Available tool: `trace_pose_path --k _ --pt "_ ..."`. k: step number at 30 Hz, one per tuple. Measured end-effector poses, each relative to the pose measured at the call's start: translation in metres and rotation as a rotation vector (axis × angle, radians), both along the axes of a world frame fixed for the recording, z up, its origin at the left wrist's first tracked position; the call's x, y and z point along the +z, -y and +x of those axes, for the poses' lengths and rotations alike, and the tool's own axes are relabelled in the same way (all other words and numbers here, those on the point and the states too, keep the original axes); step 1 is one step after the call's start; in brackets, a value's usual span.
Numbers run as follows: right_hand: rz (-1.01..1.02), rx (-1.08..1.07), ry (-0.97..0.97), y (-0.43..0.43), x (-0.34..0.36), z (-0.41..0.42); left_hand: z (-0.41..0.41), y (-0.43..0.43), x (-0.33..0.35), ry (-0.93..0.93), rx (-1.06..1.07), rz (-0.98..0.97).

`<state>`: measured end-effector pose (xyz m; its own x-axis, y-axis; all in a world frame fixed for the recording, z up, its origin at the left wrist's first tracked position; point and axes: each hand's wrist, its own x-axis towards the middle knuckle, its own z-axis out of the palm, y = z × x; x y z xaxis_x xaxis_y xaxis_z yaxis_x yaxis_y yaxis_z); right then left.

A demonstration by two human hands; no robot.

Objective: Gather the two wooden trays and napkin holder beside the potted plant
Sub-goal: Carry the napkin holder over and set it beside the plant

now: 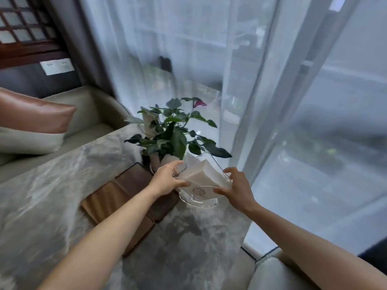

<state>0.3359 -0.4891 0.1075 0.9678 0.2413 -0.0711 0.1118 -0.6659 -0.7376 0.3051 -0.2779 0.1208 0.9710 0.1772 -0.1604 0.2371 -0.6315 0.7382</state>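
The clear napkin holder (202, 181), filled with white napkins, is gripped on both sides: the left hand (167, 181) is closed on its left wall, the right hand (236, 188) on its right wall, fingers curled over the rim. The holder is seen tilted, its base just above the grey marble table (52, 185). The potted plant (169, 132) stands just beyond the hands. Two wooden trays (117, 197) lie side by side, touching, under the left forearm.

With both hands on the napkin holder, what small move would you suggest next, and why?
Probably lower the napkin holder, gripped by the left hand and right hand, onto the bare table, since it seems tilted beside the wooden trays and potted plant.
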Motion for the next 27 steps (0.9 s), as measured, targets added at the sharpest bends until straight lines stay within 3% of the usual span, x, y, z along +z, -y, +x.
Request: trace_pose_path --k 12,27 --pt "-0.031 -0.144 -0.131 0.061 -0.027 0.035 0.061 0.076 -0.023 -0.146 -0.103 -0.034" --pt "-0.115 -0.172 -0.192 0.069 -0.04 0.042 0.082 0.097 -0.047 -0.209 -0.146 0.075"
